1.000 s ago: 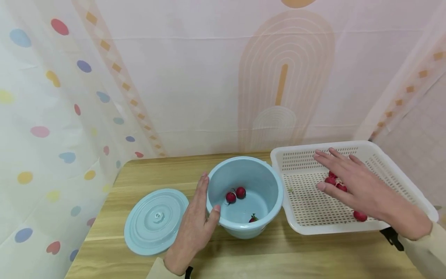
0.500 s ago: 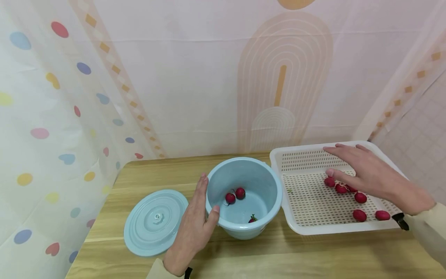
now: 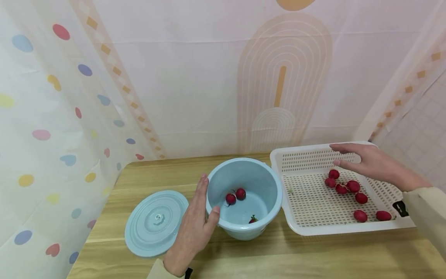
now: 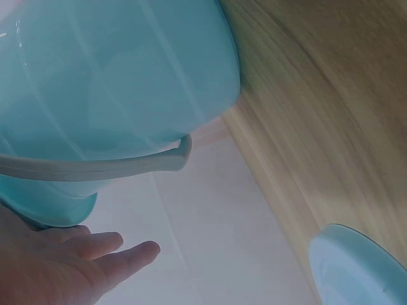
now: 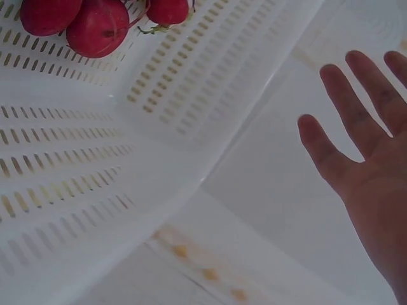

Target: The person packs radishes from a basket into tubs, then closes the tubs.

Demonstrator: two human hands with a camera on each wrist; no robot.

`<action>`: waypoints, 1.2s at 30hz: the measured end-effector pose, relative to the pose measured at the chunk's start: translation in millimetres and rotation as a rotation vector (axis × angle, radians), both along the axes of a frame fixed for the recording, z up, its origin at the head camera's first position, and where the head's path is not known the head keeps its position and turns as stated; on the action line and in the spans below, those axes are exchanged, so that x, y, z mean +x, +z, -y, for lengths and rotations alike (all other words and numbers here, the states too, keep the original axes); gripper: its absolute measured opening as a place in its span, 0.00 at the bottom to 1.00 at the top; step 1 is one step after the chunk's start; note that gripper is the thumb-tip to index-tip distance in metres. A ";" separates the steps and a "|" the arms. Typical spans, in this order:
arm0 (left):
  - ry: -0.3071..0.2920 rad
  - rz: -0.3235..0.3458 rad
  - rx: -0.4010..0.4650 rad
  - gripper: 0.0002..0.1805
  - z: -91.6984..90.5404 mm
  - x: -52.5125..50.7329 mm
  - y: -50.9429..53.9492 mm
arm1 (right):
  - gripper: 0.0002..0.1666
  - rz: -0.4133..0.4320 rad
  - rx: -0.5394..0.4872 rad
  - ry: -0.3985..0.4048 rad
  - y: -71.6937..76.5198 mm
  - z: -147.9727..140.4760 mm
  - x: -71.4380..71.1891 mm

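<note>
A light blue bucket [image 3: 244, 228] stands mid-table with two red radishes [image 3: 230, 198] on its floor and a third, leafy one [image 3: 253, 219] partly hidden by the near rim. My left hand [image 3: 193, 224] rests against the bucket's left rim, fingers straight; the left wrist view shows its fingers [image 4: 127, 257] extended by the rim. Over the right side of a white perforated basket [image 3: 303, 229] hovers my right hand [image 3: 378, 164], holding nothing. Several radishes [image 3: 353, 186] lie beneath it in the basket. In the right wrist view its fingers [image 5: 343, 95] are spread, apart from the radishes [image 5: 98, 28].
A round blue lid [image 3: 156, 223] lies on the wooden table [image 3: 265, 259] left of the bucket. The basket's left rim is close beside the bucket. A patterned curtain [image 3: 195, 89] hangs behind the table and along its left side.
My right hand has drawn back to the right above the basket, uncovering more of the radishes. The left hand and the bucket have stayed in place.
</note>
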State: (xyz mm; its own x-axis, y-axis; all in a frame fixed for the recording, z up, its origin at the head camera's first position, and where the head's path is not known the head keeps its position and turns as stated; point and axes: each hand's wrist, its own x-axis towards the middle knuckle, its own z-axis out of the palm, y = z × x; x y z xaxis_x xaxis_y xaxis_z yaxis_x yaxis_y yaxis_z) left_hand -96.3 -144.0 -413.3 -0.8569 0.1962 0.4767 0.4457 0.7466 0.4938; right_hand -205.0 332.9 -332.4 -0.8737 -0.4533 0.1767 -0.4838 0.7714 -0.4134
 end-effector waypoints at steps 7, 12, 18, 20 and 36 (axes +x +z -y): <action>0.003 0.010 0.010 0.42 0.4 1.2 -0.1 | 0.33 0.195 -0.070 -0.037 -3.3 -11.0 -11.1; 0.000 0.004 0.013 0.42 -0.5 1.7 -0.1 | 0.32 0.277 -0.086 -0.039 -7.4 -17.9 -18.7; -0.004 0.009 0.017 0.42 -1.6 2.0 0.9 | 0.30 0.374 -0.080 -0.057 -13.7 -26.0 -26.9; -0.006 0.012 0.017 0.42 -1.9 1.5 0.5 | 0.30 0.387 -0.067 -0.064 -15.8 -28.2 -28.3; -0.013 0.014 0.028 0.42 -5.6 2.7 0.3 | 0.29 0.480 -0.089 -0.019 -44.1 -41.8 -44.6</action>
State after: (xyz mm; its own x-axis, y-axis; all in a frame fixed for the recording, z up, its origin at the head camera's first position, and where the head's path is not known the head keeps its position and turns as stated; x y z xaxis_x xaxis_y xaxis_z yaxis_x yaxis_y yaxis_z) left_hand -93.6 -138.4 -413.0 -0.8611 0.1939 0.4700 0.4480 0.7264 0.5211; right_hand -249.6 374.7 -376.4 -0.8741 -0.4376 -0.2107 -0.2085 0.7300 -0.6509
